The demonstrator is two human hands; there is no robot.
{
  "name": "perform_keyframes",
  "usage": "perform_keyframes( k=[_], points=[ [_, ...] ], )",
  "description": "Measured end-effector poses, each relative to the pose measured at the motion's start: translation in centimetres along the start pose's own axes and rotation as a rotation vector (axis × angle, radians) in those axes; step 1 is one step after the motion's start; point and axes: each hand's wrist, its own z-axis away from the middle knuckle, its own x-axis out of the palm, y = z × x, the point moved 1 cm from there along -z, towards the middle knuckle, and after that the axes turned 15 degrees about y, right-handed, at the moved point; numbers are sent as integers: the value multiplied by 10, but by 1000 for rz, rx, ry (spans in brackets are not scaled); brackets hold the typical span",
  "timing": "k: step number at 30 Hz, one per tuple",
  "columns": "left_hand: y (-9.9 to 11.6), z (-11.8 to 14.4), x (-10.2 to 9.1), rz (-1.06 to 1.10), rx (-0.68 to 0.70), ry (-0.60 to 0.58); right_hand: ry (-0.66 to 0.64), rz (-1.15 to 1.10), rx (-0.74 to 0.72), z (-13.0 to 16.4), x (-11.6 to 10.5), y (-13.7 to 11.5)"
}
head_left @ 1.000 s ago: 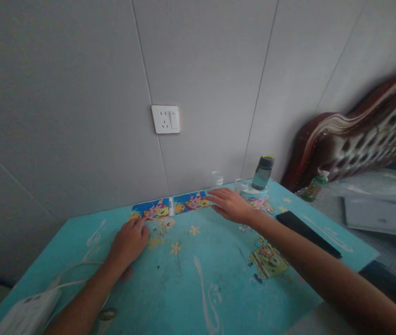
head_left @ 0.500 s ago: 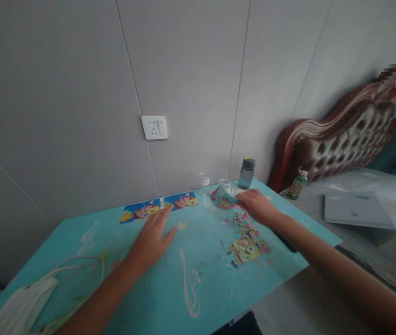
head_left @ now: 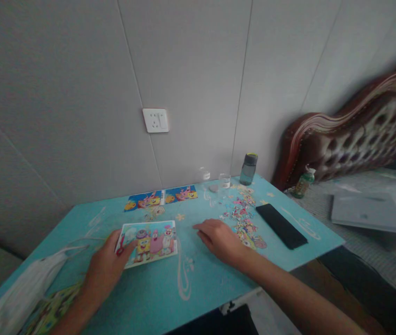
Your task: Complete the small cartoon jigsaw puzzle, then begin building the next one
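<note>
Single view, worn on my head: it looks forward and down across the turquoise table [head_left: 198,298], facing the grey panelled wall [head_left: 79,93] behind it. The table fills the lower frame, close enough that my forearms enter from the bottom edge. Right of the table, a bed headboard [head_left: 351,139] sits at the frame's margin.
</note>
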Motion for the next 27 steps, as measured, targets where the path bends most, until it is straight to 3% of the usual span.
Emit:
perform_keyframes(
  k=[4, 6, 9, 12, 15, 22, 27],
  points=[
    [-40, -26, -6, -213, -1, 81, -40, 146, 108, 19, -24, 50],
    [-45, -28, -4, -269, 103, 112, -34, 199, 158, 23, -39, 73],
    [-34, -22, 2, -335, 299, 178, -40, 259, 210, 19, -48, 95],
    [-18, -10, 11, -308, 448, 50, -71, 278, 231, 7, -42, 102],
    [-17, -3, 19, -269, 487, -109, -112, 273, 238, -4, -32, 104],
    [-65, -12, 21, -265, 482, -245, -157, 202, 329, -11, -27, 120],
    [-74, -32, 15, -247, 409, -262, -195, 82, 398, -15, -26, 125]
  ],
)
